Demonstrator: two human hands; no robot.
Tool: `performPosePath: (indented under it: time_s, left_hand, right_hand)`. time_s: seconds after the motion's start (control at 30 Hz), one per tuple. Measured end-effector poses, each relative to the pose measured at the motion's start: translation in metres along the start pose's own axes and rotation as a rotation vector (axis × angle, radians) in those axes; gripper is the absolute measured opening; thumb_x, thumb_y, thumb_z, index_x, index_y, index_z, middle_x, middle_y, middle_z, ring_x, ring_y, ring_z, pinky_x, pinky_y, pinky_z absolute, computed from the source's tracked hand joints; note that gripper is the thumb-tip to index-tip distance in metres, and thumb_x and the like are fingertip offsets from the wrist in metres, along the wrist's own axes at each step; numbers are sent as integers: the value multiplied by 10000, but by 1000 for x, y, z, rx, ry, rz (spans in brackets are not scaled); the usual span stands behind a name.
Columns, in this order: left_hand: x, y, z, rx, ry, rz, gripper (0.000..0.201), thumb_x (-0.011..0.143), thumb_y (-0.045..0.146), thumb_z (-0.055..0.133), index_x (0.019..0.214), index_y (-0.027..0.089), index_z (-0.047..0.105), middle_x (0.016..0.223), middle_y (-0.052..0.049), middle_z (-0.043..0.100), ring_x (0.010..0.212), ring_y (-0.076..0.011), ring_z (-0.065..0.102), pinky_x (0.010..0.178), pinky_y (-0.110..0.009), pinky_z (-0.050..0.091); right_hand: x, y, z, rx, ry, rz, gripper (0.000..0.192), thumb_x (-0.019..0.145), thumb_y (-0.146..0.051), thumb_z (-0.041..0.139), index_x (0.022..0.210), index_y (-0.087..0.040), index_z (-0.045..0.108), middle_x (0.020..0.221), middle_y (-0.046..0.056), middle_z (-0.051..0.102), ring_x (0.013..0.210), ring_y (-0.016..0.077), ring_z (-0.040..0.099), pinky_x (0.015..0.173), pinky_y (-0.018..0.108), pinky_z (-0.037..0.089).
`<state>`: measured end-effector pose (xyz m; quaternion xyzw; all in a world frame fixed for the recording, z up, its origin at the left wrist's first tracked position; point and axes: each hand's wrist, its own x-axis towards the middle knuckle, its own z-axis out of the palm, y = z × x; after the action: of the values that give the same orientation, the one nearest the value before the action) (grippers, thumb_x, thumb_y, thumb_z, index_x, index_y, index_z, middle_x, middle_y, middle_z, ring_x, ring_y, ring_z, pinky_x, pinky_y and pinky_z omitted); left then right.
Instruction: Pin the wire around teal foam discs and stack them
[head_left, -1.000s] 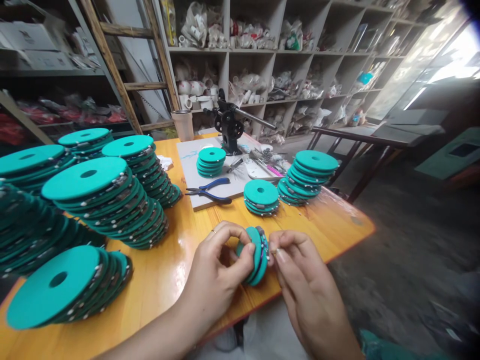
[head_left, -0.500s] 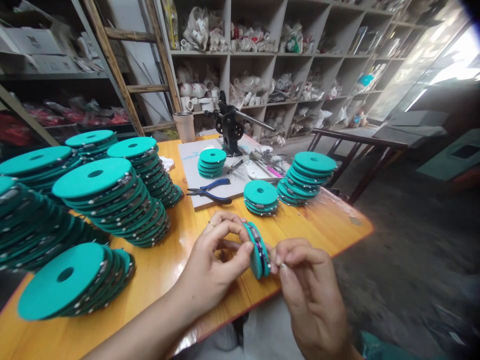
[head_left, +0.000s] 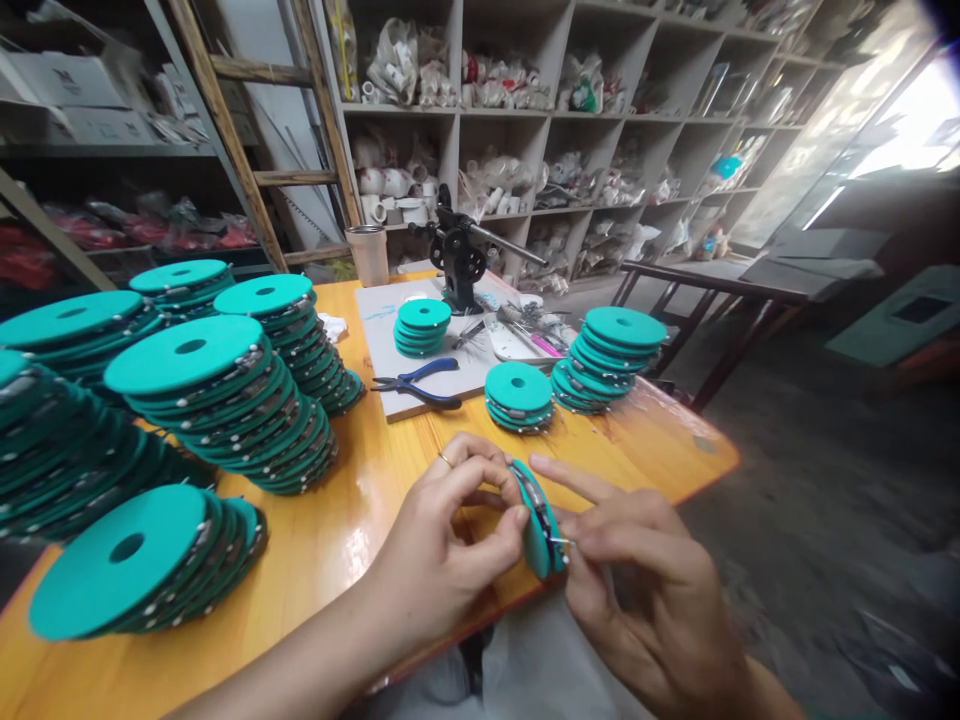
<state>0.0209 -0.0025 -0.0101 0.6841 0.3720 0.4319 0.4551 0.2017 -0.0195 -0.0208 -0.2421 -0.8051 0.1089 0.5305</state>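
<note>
My left hand [head_left: 469, 520], with a ring on one finger, grips a teal foam spool [head_left: 538, 530] between thumb and fingers. The spool is tilted on edge above the table's front edge, and dark line and small fittings run in its groove. My right hand [head_left: 649, 570] pinches a thin white-headed pin [head_left: 562, 542] at the spool's near rim, its index finger stretched out past the disc. Farther up the table are a short pile of spools [head_left: 518, 388] and a taller pile [head_left: 619, 350].
Tall stacks of teal spools [head_left: 187, 365] crowd the table's left side. Blue-handled pliers [head_left: 424, 385] lie on a grey board [head_left: 397, 400], with a small spool pile [head_left: 424, 318] and a black clamp device [head_left: 459, 255] behind. A plastic cup [head_left: 367, 255] stands by the ladder [head_left: 247, 130].
Both hands and the spool have shifted slightly right and toward me. My right index finger has stretched out, and the pin now shows at the spool's rim.
</note>
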Motion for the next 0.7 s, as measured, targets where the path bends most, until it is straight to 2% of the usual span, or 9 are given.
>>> performPosePath:
  time_s: [0.1,0.17,0.3,0.4,0.57,0.63,0.7]
  left_hand:
    - [0,-2,0,34,19,-4,57,907,224,560,855,199,564,1048,-38,489,1010,-136,557,756,-199,513]
    - [1,-1,-1,41,26,-3,59,909,228,556,858,199,563,1051,-37,493,992,-130,562,739,-195,507]
    - [4,3,-2,74,1,0,80,906,226,556,834,193,554,1033,-32,507,984,-133,566,793,-228,501]
    - [9,7,-2,130,-26,29,85,904,214,551,823,190,558,1003,-26,517,969,-136,557,864,-269,475]
    - [17,13,0,207,-63,95,83,891,168,548,812,185,566,951,-18,540,941,-134,548,856,-271,436]
    - [19,13,2,199,-78,78,88,894,176,546,808,186,564,957,-20,552,939,-138,553,846,-274,439]
    - [19,13,5,184,-85,58,87,897,187,548,811,191,562,972,-19,557,938,-139,559,844,-278,442]
  right_hand:
    - [-3,3,-2,7,-65,-16,331,824,58,491,1062,-168,450,914,41,511,1116,230,601,937,443,575]
    - [-5,4,-1,16,-47,3,317,831,63,490,1046,-168,452,896,37,502,1121,241,605,922,418,586]
    - [0,3,-4,94,23,101,367,842,79,478,1107,-171,430,935,44,487,1076,219,627,837,349,619]
    - [4,2,-11,128,29,155,356,860,67,468,1112,-179,418,943,48,472,1078,206,620,734,261,625]
    - [6,2,-22,86,25,142,352,860,66,482,1111,-176,430,961,59,478,1050,183,618,648,203,615]
    - [8,3,-27,23,5,95,346,852,65,505,1098,-173,450,955,59,501,1037,166,613,663,208,620]
    - [12,3,-33,-33,-30,40,330,848,57,525,1075,-173,462,931,50,541,1027,159,614,758,263,632]
